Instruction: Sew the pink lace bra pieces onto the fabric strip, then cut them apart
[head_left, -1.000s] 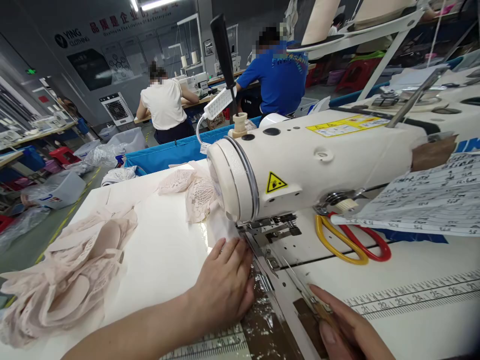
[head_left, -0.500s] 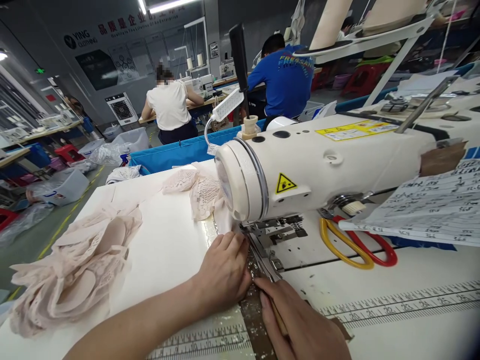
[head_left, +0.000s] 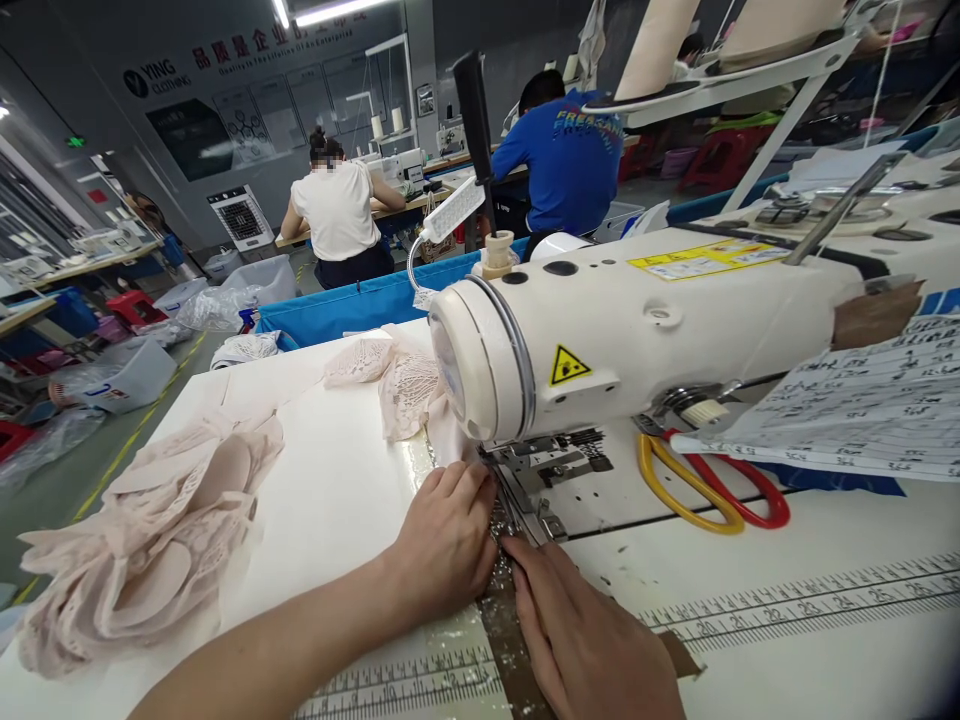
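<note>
My left hand [head_left: 446,540] lies flat on the white table, fingers stretched toward the presser foot [head_left: 525,480] of the white sewing machine [head_left: 637,330]. My right hand [head_left: 585,640] rests beside it on the brown taped strip [head_left: 510,650], fingers close together and pointing at the needle area; whether anything is under them is hidden. Pale pink lace pieces [head_left: 405,385] lie just behind the needle, partly hidden by the machine head.
A heap of pink lace bra cups [head_left: 150,540] sits at the table's left. Yellow-and-red scissors [head_left: 712,485] lie under the machine arm, a written paper sheet [head_left: 855,410] to the right. Two seated people [head_left: 341,220] work at far tables. A blue bin edge [head_left: 352,305] borders the table.
My right hand has slid forward along the taped strip to meet the left hand near the presser foot; in the last half second both barely moved.
</note>
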